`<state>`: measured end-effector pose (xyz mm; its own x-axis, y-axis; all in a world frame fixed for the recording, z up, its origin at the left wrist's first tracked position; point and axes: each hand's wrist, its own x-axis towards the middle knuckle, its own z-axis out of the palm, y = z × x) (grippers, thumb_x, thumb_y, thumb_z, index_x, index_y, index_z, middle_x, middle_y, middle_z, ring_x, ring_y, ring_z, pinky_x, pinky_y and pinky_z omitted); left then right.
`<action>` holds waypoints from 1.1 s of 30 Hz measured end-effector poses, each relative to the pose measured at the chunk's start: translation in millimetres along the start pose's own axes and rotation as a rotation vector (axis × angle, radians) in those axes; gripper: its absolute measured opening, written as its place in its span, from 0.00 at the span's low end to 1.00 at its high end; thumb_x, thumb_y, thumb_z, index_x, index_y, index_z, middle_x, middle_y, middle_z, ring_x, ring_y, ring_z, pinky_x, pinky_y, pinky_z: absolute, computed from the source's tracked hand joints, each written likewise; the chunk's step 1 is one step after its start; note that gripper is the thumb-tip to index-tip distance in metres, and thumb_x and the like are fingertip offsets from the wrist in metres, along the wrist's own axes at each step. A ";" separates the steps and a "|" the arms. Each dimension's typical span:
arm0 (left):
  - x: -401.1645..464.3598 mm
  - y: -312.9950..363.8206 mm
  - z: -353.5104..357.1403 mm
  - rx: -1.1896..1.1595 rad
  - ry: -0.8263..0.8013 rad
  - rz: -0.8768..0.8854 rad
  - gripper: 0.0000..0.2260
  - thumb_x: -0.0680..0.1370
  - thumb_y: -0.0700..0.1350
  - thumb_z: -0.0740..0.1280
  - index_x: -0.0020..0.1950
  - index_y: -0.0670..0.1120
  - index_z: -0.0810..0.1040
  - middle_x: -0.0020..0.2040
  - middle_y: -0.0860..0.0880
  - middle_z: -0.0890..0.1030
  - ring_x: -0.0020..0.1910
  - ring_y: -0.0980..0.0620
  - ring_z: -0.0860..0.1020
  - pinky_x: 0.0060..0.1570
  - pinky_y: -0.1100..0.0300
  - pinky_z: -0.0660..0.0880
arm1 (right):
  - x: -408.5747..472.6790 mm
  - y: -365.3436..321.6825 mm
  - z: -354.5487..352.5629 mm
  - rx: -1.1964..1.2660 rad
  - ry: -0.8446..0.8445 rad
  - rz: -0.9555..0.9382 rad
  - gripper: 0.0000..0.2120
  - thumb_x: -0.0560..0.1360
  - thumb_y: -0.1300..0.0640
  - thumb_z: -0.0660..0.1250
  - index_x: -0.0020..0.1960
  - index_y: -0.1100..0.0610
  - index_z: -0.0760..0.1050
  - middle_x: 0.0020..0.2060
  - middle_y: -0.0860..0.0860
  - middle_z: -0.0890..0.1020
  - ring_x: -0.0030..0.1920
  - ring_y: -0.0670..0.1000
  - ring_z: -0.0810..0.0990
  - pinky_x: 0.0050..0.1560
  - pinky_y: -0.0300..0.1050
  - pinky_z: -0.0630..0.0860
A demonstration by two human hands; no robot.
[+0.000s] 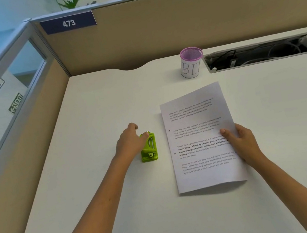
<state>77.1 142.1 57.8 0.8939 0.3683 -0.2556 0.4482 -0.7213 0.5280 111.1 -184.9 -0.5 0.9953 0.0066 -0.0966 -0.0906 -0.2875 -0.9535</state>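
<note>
A printed sheet of paper (195, 129) with two punched holes on its left margin is held just above the white desk (106, 104). My right hand (241, 142) pinches its right edge, thumb on top. A small green hole punch (149, 149) sits on the desk to the left of the sheet. My left hand (129, 142) curls over the punch's left side, thumb on its top end.
A pink mesh cup (191, 62) labelled "BIN" stands at the back near the partition wall (173, 23). An open cable tray (263, 52) with wires lies to its right. A side partition with glass runs along the left.
</note>
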 end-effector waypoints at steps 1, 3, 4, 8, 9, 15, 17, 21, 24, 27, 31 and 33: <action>-1.4 6.1 2.5 -0.048 0.051 0.025 0.20 0.77 0.54 0.65 0.63 0.45 0.69 0.53 0.45 0.78 0.49 0.45 0.78 0.47 0.53 0.73 | 0.2 -0.4 -5.3 0.030 0.000 0.008 0.05 0.74 0.48 0.69 0.48 0.48 0.79 0.43 0.46 0.86 0.42 0.50 0.85 0.41 0.44 0.79; -6.2 20.1 10.8 -0.146 0.136 0.093 0.16 0.77 0.52 0.65 0.61 0.46 0.71 0.49 0.48 0.77 0.47 0.48 0.76 0.45 0.55 0.72 | -0.1 -2.9 -15.7 0.106 -0.007 0.014 0.04 0.74 0.49 0.70 0.47 0.47 0.80 0.43 0.46 0.86 0.42 0.49 0.85 0.39 0.41 0.79; -9.0 28.2 16.6 -0.187 0.171 0.129 0.15 0.77 0.52 0.65 0.61 0.46 0.72 0.49 0.49 0.77 0.47 0.48 0.76 0.45 0.56 0.72 | -0.1 -5.0 -21.0 0.146 -0.014 0.012 0.03 0.74 0.50 0.70 0.47 0.46 0.81 0.42 0.46 0.87 0.42 0.48 0.85 0.37 0.38 0.79; -19.3 64.2 41.6 -0.533 0.077 0.131 0.27 0.74 0.55 0.69 0.69 0.48 0.64 0.57 0.50 0.75 0.53 0.51 0.75 0.51 0.57 0.72 | 3.9 -17.0 -43.1 0.290 -0.034 0.012 0.05 0.72 0.50 0.72 0.46 0.48 0.82 0.45 0.49 0.87 0.42 0.49 0.86 0.37 0.38 0.80; -21.8 73.4 45.6 -0.686 -0.044 0.096 0.31 0.73 0.55 0.70 0.71 0.48 0.61 0.61 0.49 0.74 0.57 0.51 0.75 0.54 0.57 0.71 | 5.4 -20.7 -48.6 0.312 -0.044 0.004 0.07 0.71 0.49 0.72 0.47 0.48 0.81 0.46 0.51 0.86 0.43 0.50 0.86 0.37 0.39 0.80; -34.1 118.9 56.1 -1.209 -0.492 0.176 0.11 0.77 0.43 0.67 0.58 0.48 0.80 0.55 0.45 0.84 0.53 0.46 0.82 0.48 0.53 0.81 | 8.7 -62.4 -76.5 0.359 -0.073 -0.197 0.05 0.73 0.51 0.70 0.46 0.50 0.82 0.45 0.48 0.86 0.44 0.50 0.85 0.40 0.40 0.81; -38.1 137.8 54.3 -1.202 -0.313 0.283 0.08 0.76 0.43 0.67 0.53 0.52 0.82 0.51 0.50 0.86 0.51 0.50 0.83 0.45 0.58 0.81 | 8.5 -79.8 -83.7 0.359 -0.044 -0.293 0.05 0.72 0.51 0.71 0.43 0.50 0.83 0.44 0.46 0.86 0.45 0.48 0.84 0.41 0.40 0.80; -45.9 161.0 54.6 -1.163 -0.069 0.445 0.08 0.75 0.47 0.68 0.50 0.58 0.83 0.48 0.57 0.85 0.48 0.55 0.82 0.44 0.64 0.79 | 7.6 -95.1 -89.9 0.362 -0.002 -0.389 0.03 0.74 0.53 0.69 0.43 0.49 0.82 0.46 0.44 0.86 0.46 0.46 0.83 0.43 0.38 0.80; -49.9 160.9 76.4 -1.169 0.012 0.336 0.07 0.75 0.47 0.69 0.47 0.59 0.83 0.45 0.58 0.85 0.45 0.57 0.82 0.40 0.65 0.79 | 8.4 -78.7 -87.3 0.302 0.011 -0.324 0.04 0.75 0.55 0.69 0.45 0.50 0.83 0.45 0.45 0.86 0.46 0.49 0.84 0.45 0.46 0.81; -55.5 159.7 101.9 -1.146 0.035 0.226 0.08 0.76 0.45 0.68 0.47 0.58 0.82 0.43 0.60 0.85 0.44 0.61 0.82 0.41 0.65 0.81 | 7.8 -52.1 -81.8 0.190 0.007 -0.225 0.04 0.75 0.55 0.69 0.46 0.55 0.82 0.44 0.52 0.86 0.47 0.56 0.83 0.50 0.62 0.80; -60.9 166.0 111.4 -1.139 0.090 0.211 0.08 0.75 0.46 0.70 0.45 0.61 0.81 0.41 0.63 0.84 0.43 0.59 0.82 0.36 0.69 0.78 | 7.1 -43.8 -81.3 0.170 -0.012 -0.236 0.04 0.76 0.52 0.68 0.47 0.46 0.81 0.44 0.46 0.86 0.47 0.51 0.83 0.48 0.56 0.82; -60.4 168.2 110.4 -1.151 0.114 0.231 0.09 0.74 0.47 0.70 0.45 0.64 0.81 0.40 0.64 0.83 0.43 0.61 0.81 0.35 0.70 0.77 | 10.7 -44.1 -83.9 0.181 -0.032 -0.256 0.04 0.75 0.49 0.67 0.48 0.43 0.81 0.45 0.43 0.85 0.47 0.48 0.83 0.46 0.47 0.82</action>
<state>99.6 -66.2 72.6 0.9204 0.3908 -0.0155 -0.0493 0.1551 0.9867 128.6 -252.5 64.5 0.9853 0.0876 0.1469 0.1553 -0.0977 -0.9830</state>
